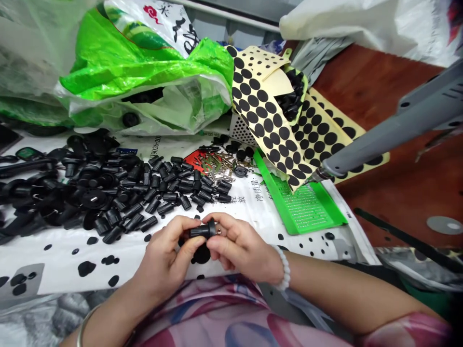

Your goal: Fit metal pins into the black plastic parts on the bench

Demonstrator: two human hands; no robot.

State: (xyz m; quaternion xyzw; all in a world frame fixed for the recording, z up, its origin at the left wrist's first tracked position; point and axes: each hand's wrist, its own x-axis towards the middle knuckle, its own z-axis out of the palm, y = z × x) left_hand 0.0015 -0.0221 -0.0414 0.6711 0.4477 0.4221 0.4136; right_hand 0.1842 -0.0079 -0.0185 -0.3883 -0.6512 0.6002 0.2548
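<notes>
Just above the table's front edge, both hands meet on a black cylindrical plastic part [201, 231] with a wider collar at its right end. My left hand [168, 253] is closed around the left end, thumb below and index finger above. At the collar end, my right hand [240, 246] is closed with its fingertips on the part. A small shiny metal bit [219, 232] shows by the right fingertips; its kind is too small to tell. Partly behind the hands lies a round black piece [201, 254]. Several loose black cylindrical parts [133, 221] lie beyond my left hand.
A green tray [289, 217] with rows of small metal pieces lies at right. Over it reaches a grey electric screwdriver [376, 137]. Sheets of round black stickers [262, 108] lean on a basket [243, 127]. Behind are metal clips [222, 164] and a green plastic bag [152, 72].
</notes>
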